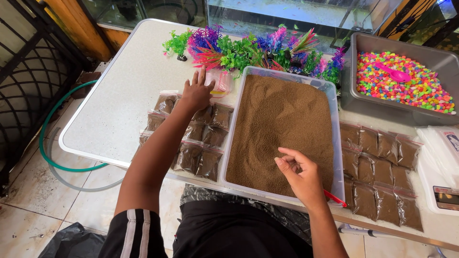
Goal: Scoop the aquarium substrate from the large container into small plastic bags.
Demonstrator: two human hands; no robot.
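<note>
A clear plastic tub (235, 125) full of fine brown granules sits in the middle of a white table (114, 105). My left hand (196, 91) lies flat, fingers spread, at the far end of a group of small filled brown bags (196, 143) left of the tub. Just beyond its fingertips lies a clear bag with pink and yellow contents (221, 82). My right hand (299, 174) hovers over the near right part of the granules, fingers loosely curled, holding nothing I can see. A red scoop handle (334, 198) pokes out at the tub's near right corner.
Several more filled bags (380, 167) lie right of the tub, beside a white scale (442, 184). A grey tray of multicoloured gravel (404, 81) with a pink scoop stands at back right. Plastic aquarium plants (248, 50) line the back. A green hose (48, 143) curls on the floor left.
</note>
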